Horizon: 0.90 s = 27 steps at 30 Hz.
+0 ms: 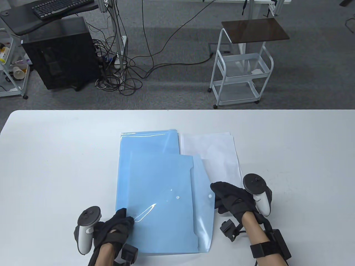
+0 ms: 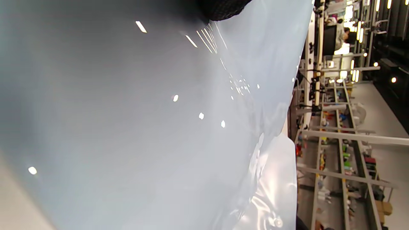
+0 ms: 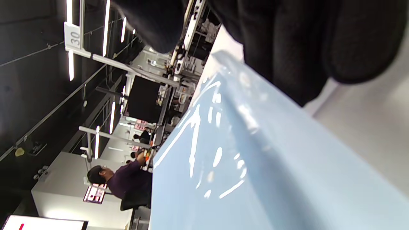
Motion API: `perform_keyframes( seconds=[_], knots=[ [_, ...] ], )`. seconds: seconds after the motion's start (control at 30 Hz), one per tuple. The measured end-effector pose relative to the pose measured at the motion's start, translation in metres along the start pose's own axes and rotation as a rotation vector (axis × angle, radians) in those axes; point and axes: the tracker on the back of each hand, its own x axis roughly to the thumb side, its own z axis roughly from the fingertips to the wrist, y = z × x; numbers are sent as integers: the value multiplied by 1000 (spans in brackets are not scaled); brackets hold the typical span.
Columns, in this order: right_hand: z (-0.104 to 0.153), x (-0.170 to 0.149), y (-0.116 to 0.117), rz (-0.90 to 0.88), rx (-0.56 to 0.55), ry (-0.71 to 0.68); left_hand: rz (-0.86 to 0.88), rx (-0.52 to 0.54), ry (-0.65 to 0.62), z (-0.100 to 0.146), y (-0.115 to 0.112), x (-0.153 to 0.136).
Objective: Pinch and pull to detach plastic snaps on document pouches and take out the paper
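Note:
A blue document pouch (image 1: 163, 205) lies on top of a second blue pouch (image 1: 148, 142) in the middle of the white table. Its flap (image 1: 203, 191) is folded out to the right. One snap half (image 1: 210, 196) sits on the flap, the other (image 1: 177, 197) on the pouch body, so the two are apart. My right hand (image 1: 217, 191) pinches the flap's right edge beside the snap; its gloved fingers (image 3: 287, 48) hang over the blue plastic (image 3: 243, 166). My left hand (image 1: 124, 217) rests on the pouch's lower left corner, with a fingertip (image 2: 223, 9) on the plastic (image 2: 143, 121).
A stack of white paper (image 1: 213, 155) lies just right of the pouches, beyond my right hand. Past the table's far edge (image 1: 177, 110) stand a white wheeled cart (image 1: 241, 77), a black computer tower (image 1: 59, 55) and tangled cables (image 1: 119, 77).

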Motion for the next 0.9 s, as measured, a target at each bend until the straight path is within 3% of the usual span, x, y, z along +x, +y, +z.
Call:
perform_keyframes(
  seconds=[0.17,0.4,0.6,0.9],
  knots=[
    [3,15,28,40,83,-62,-12,9,11,-1,1,-1],
    [3,43,74,390,157,-160,-23,27,23,0,1,-1],
    [-6,46,112,691,233,-184,-41,39,31,0,1,-1],
    [-13,39,139,939,279,-148,-55,42,38,-2,1,-2]
  ],
)
